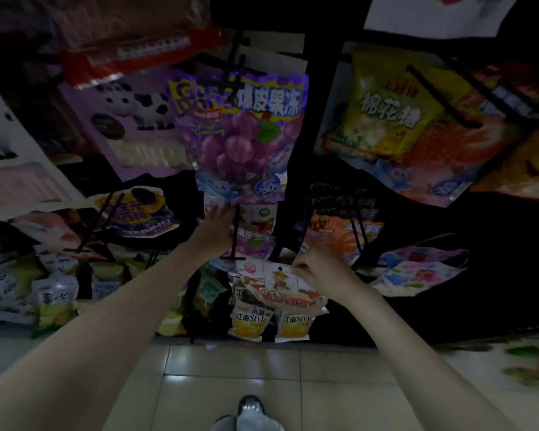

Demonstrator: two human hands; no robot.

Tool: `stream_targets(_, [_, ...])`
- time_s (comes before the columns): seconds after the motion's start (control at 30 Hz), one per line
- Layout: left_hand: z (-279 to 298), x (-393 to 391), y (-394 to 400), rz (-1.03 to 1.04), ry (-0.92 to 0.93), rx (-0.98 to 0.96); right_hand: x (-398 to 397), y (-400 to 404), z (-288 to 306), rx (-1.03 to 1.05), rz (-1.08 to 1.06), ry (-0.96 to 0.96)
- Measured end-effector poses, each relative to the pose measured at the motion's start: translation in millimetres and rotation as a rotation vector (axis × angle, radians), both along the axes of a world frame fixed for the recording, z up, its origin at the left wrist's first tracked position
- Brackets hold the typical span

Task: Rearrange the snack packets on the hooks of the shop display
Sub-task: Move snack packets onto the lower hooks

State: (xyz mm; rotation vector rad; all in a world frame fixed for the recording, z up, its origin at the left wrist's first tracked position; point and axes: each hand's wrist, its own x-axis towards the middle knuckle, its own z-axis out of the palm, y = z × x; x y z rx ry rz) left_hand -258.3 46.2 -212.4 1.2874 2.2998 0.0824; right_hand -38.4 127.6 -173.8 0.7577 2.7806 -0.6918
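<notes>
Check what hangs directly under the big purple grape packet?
Under the purple grape packet a black hook carries smaller packets, partly covered by the left hand. Below, the right hand pinches a white packet. How many packets hang on the hook stays hidden.

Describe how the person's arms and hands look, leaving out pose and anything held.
Both forearms are bare, with no sleeves in view. The left hand and right hand wear no gloves; no rings, watch or bracelet can be made out in the dim light.

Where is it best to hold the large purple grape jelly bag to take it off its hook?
Pinch the large purple grape jelly bag at its flat top edge beside the black hook, coming from the front; the lower part bulges.
</notes>
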Motion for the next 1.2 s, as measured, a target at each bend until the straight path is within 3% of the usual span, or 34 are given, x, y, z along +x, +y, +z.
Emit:
stream_targets(0.13, [-11.0, -10.4, 13.6, -0.02, 0.24, -0.043, -4.4, 7.9, -16.6, -0.037, -0.023, 0.005])
stream_targets(0.23, [-11.8, -3.1, 8.9, 0.018, 0.345, 0.05, -6.5, 6.3, -17.8, -0.034, -0.046, 0.006])
stream_targets(0.33, [-21.5, 2.0, -10.6, -0.021, 0.383, 0.14, -8.4, -0.4, -14.6, 0.003, -0.048, -0.014])
stream_targets(0.4, [-23.3, 3.1, -21.6, -0.057, 0.379, 0.082, -11.4, -3.5, -10.9, 0.01, -0.045, -0.027])
stream_targets(0.57, [-22.6, 6.8, -38.3, -0.02, 0.205, -0.021, -25.7, -2.6, -4.0, 0.059, 0.013, -0.038])
stream_targets(0.87, [-34.2, -10.9, -107.0, -0.008, -0.095, 0.07, -46.8, -47.7, -27.7, -0.007, 0.191, -0.19])
stream_targets(1.0, [-30.9, -23.4, -115.0, 0.008, 0.025, 0.16, -55.0, -60.0, -33.3, 0.027, 0.185, -0.189])
stream_targets(1.1, [-26.2, -32.7, -90.8, 0.13, -0.082, 0.394, -48.4, -57.4, -35.8, -0.022, 0.122, -0.179])
stream_targets(1.2, [-25.1, -28.2, -62.8, 0.069, -0.155, 0.307, -41.7, -55.0, -35.3, -0.026, 0.063, -0.133])
